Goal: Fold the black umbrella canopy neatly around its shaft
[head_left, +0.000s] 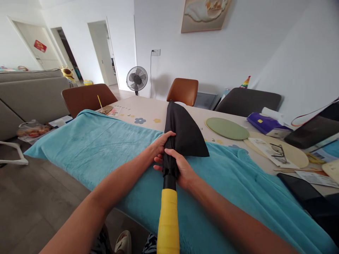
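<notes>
"Where do we have the black umbrella [169, 181]?"

"Straight in front of us, lengthwise above the blue cloth [116, 141], with its yellow grip [168, 222] pointing back our way and its narrow end toward the far side of the tabletop [150, 106]. We can't tell whether it rests on the cloth or is held just over it."

"And how are our hands placed?"

"Both are closed on it. Our left hand [162, 141] holds the gathered fabric farther up, and our right hand [184, 171] holds it just below, nearer the grip, with the thumb laid across the front."

"Is all the fabric gathered in?"

"No, one black panel [186, 132] fans out to the right, its corner over the cloth."

"What do we have around it?"

"The cloth covers the near part of the tabletop and hangs over the edge on our side. To the right we see a round green mat [227, 128], a purple tissue pack [266, 123] beyond it, and a pair of glasses [279, 153] on some paper. Past the far edge stand a brown chair [182, 91] and, to its left, a fan [137, 79]."
</notes>
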Demonstrator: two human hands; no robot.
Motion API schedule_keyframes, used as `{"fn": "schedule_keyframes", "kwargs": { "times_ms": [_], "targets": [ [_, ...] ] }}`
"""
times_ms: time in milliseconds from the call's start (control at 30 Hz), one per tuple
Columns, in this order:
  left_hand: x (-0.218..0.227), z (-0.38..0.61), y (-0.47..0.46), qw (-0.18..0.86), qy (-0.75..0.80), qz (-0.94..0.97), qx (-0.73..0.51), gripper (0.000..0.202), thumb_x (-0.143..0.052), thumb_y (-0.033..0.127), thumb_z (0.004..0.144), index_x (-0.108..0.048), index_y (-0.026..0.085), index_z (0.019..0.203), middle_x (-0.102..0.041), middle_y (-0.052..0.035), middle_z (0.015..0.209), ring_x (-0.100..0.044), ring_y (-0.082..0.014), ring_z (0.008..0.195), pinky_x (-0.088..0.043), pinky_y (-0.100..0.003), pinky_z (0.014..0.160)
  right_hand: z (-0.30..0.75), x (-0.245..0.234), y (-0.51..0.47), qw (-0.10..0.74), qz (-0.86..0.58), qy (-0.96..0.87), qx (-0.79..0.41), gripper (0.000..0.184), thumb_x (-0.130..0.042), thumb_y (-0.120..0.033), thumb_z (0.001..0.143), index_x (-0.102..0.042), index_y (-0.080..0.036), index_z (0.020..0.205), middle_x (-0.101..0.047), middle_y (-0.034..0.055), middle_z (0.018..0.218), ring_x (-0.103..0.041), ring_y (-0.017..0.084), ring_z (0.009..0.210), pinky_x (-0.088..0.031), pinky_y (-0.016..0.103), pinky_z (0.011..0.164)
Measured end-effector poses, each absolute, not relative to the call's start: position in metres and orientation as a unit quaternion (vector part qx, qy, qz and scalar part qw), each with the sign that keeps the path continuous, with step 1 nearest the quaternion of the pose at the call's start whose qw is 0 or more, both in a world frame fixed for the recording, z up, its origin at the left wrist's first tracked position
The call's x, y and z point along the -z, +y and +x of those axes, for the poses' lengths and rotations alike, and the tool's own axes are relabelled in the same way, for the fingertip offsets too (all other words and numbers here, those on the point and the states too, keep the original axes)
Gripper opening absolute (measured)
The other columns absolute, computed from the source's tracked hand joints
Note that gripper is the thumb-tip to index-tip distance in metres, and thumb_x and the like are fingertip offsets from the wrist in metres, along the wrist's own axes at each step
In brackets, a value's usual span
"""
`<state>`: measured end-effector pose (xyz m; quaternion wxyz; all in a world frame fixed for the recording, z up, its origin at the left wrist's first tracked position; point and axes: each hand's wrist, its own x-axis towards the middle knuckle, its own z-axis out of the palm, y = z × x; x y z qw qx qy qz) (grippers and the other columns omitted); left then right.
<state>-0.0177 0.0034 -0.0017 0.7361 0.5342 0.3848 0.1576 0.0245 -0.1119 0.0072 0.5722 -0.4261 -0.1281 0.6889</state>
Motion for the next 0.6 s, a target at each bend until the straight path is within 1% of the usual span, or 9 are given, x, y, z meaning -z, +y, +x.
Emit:
{"fn": "schedule_keyframes", "kwargs": {
  "times_ms": [67, 100, 167, 233, 300, 400, 467, 500, 600],
  "targets": [
    [0.005, -0.017, 0.006, 0.818, 0.364, 0.428, -0.12, 0.033, -0.044, 0.046, 0.074, -0.053, 0.018, 0.057, -0.06, -0.0031, 0.053, -0.057, -0.0145, 0.054, -0.052, -0.027, 0.059, 0.021, -0.003, -0.112, 0.572, -0.44, -0.12, -0.682, 0.011, -0.056, -0.02, 0.073, -0.056, -0.01, 0.078, -0.058, 0.0041, 0.064, -0.056, 0.013, 0.053, -0.052, 0.028, 0.046],
    [0.007, -0.016, 0.007, 0.836, 0.352, 0.406, -0.11, 0.03, -0.047, 0.043, 0.074, -0.055, 0.018, 0.06, -0.06, -0.0028, 0.055, -0.058, -0.0143, 0.056, -0.052, -0.026, 0.061, 0.019, -0.001, -0.112, 0.576, -0.45, -0.118, -0.673, 0.01, -0.056, -0.019, 0.072, -0.055, -0.01, 0.075, -0.057, 0.003, 0.06, -0.054, 0.012, 0.048, -0.05, 0.027, 0.043],
    [0.012, -0.01, 0.01, 0.837, 0.336, 0.419, -0.107, 0.024, -0.051, 0.039, 0.072, -0.057, 0.017, 0.065, -0.062, -0.0027, 0.06, -0.059, -0.0142, 0.061, -0.051, -0.026, 0.066, 0.017, 0.004, -0.111, 0.589, -0.466, -0.119, -0.65, 0.008, -0.056, -0.019, 0.071, -0.053, -0.011, 0.067, -0.054, 0.0011, 0.052, -0.05, 0.01, 0.042, -0.048, 0.026, 0.041],
    [0.014, -0.005, 0.012, 0.787, 0.349, 0.492, -0.126, 0.027, -0.054, 0.043, 0.07, -0.057, 0.017, 0.07, -0.064, -0.0032, 0.067, -0.06, -0.0154, 0.066, -0.05, -0.027, 0.067, 0.016, 0.008, -0.109, 0.603, -0.477, -0.121, -0.628, 0.01, -0.055, -0.018, 0.069, -0.051, -0.012, 0.062, -0.052, 0.0003, 0.047, -0.048, 0.01, 0.039, -0.046, 0.025, 0.039],
    [0.013, -0.002, 0.012, 0.67, 0.393, 0.612, -0.15, 0.037, -0.052, 0.053, 0.07, -0.058, 0.016, 0.074, -0.065, -0.0056, 0.074, -0.061, -0.0187, 0.072, -0.049, -0.029, 0.066, 0.018, 0.01, -0.106, 0.612, -0.49, -0.119, -0.609, 0.01, -0.055, -0.018, 0.068, -0.051, -0.013, 0.06, -0.051, -0.0002, 0.044, -0.048, 0.011, 0.037, -0.046, 0.025, 0.039],
    [0.001, -0.004, 0.009, 0.402, 0.472, 0.768, -0.162, 0.049, -0.043, 0.059, 0.074, -0.059, 0.013, 0.082, -0.064, -0.0114, 0.079, -0.059, -0.025, 0.082, -0.045, -0.034, 0.07, 0.024, 0.01, -0.101, 0.628, -0.503, -0.106, -0.584, 0.009, -0.054, -0.014, 0.066, -0.05, -0.014, 0.058, -0.05, -0.001, 0.042, -0.047, 0.011, 0.037, -0.046, 0.026, 0.039],
    [-0.01, -0.009, 0.005, 0.233, 0.496, 0.816, -0.185, 0.046, -0.041, 0.053, 0.078, -0.059, 0.012, 0.092, -0.064, -0.0133, 0.083, -0.057, -0.0275, 0.088, -0.041, -0.037, 0.076, 0.027, 0.01, -0.098, 0.631, -0.504, -0.101, -0.581, 0.009, -0.054, -0.012, 0.065, -0.05, -0.014, 0.057, -0.05, -0.0009, 0.042, -0.047, 0.012, 0.037, -0.046, 0.027, 0.04],
    [-0.017, -0.01, 0.001, 0.175, 0.494, 0.828, -0.199, 0.042, -0.041, 0.048, 0.08, -0.058, 0.013, 0.097, -0.064, -0.0129, 0.085, -0.056, -0.0274, 0.089, -0.04, -0.038, 0.078, 0.028, 0.01, -0.098, 0.629, -0.503, -0.103, -0.584, 0.01, -0.054, -0.012, 0.066, -0.05, -0.013, 0.057, -0.05, -0.0007, 0.042, -0.047, 0.012, 0.038, -0.046, 0.027, 0.04],
    [-0.034, -0.002, -0.015, 0.111, 0.411, 0.879, -0.214, 0.031, -0.038, 0.033, 0.084, -0.056, 0.02, 0.105, -0.064, -0.0071, 0.091, -0.056, -0.0222, 0.087, -0.04, -0.033, 0.076, 0.029, 0.012, -0.098, 0.624, -0.5, -0.134, -0.585, 0.012, -0.053, -0.014, 0.072, -0.053, -0.012, 0.061, -0.053, 0.0018, 0.049, -0.052, 0.014, 0.046, -0.048, 0.028, 0.046]
  ]
}}
